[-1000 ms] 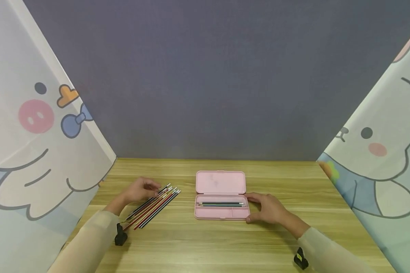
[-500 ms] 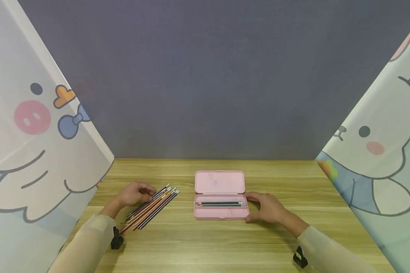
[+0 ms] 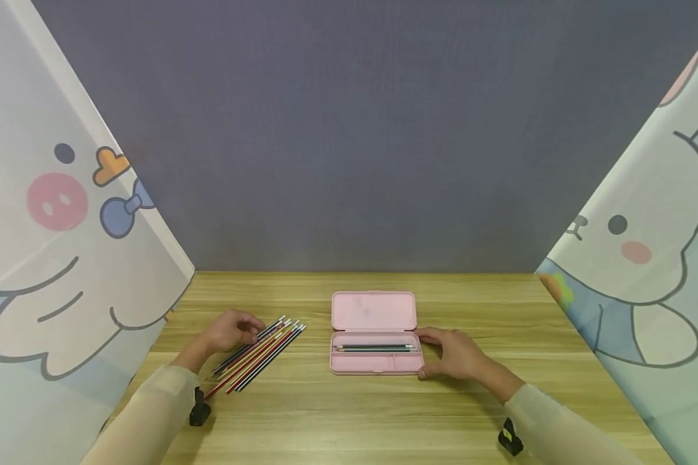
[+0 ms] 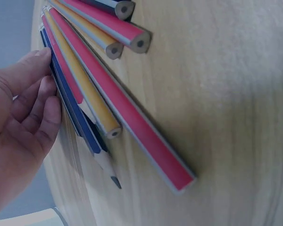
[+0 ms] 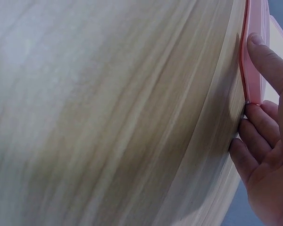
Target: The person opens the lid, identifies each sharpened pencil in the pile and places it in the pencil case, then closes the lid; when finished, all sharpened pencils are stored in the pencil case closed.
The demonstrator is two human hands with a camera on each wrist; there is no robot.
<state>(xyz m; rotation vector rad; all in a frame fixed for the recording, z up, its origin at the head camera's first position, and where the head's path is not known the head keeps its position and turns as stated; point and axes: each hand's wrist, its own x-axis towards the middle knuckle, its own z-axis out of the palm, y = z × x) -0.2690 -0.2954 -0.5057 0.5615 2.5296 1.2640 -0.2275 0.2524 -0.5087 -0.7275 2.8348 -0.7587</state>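
Observation:
My left hand is at the left side of a loose bundle of pencils in red, yellow and dark blue. In the left wrist view, its thumb and curled fingers pinch a dark blue pencil at the bundle's edge; the index fingertip is hidden. An open pink pencil case lies at the middle, lid folded back. Dark green pencils lie in its long rear compartment. My right hand holds the case's right end, thumb at the front corner and fingers at the far side.
All of this lies on a wood-grain table backed by a grey panel. Cartoon-printed side panels stand at left and right. A black wrist mount sits near the pencils' lower ends.
My left hand has drawn back slightly left and toward me, and the outer dark pencil has shifted a little with it. My right hand stays at the case.

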